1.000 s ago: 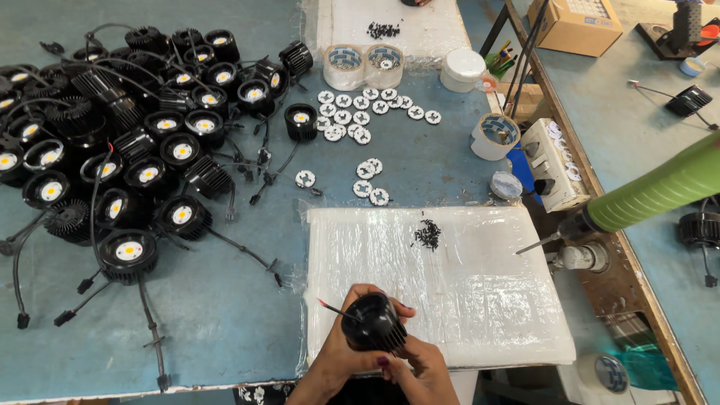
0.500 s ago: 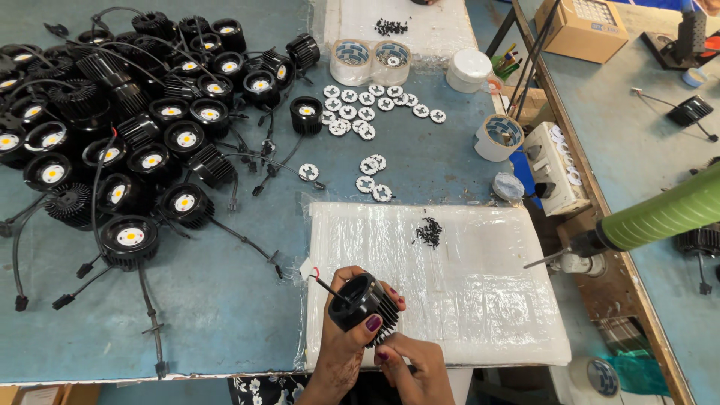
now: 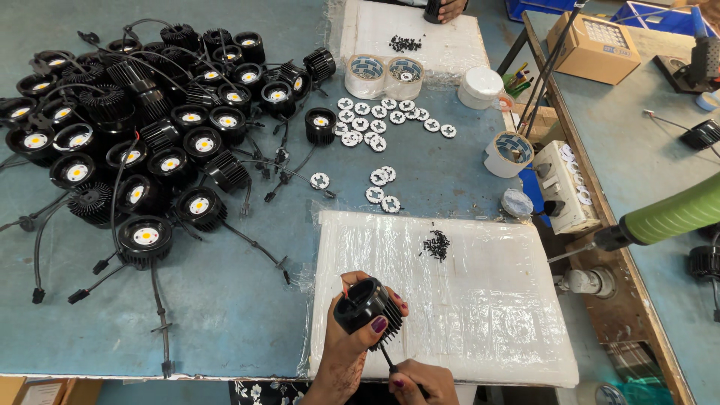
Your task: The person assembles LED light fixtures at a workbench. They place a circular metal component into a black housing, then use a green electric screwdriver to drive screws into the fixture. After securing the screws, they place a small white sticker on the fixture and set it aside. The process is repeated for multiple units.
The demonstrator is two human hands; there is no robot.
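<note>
Fingers of our left hand [image 3: 352, 337] now clamp the black finned round lamp housing [image 3: 367, 304] lower, near the front edge of the white plastic-wrapped pad [image 3: 480, 300]. Our right hand [image 3: 420, 379] has closed on a thin screwdriver [image 3: 388, 361] touching its underside, so we judge fastening is underway.

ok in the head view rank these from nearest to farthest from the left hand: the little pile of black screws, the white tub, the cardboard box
1. Pile of black screws: on the white foam pad, just up and right of the left hand.
2. White tub: farther up the table, beside the tape rolls.
3. Cardboard box: farthest, on the side bench at upper right.
</note>
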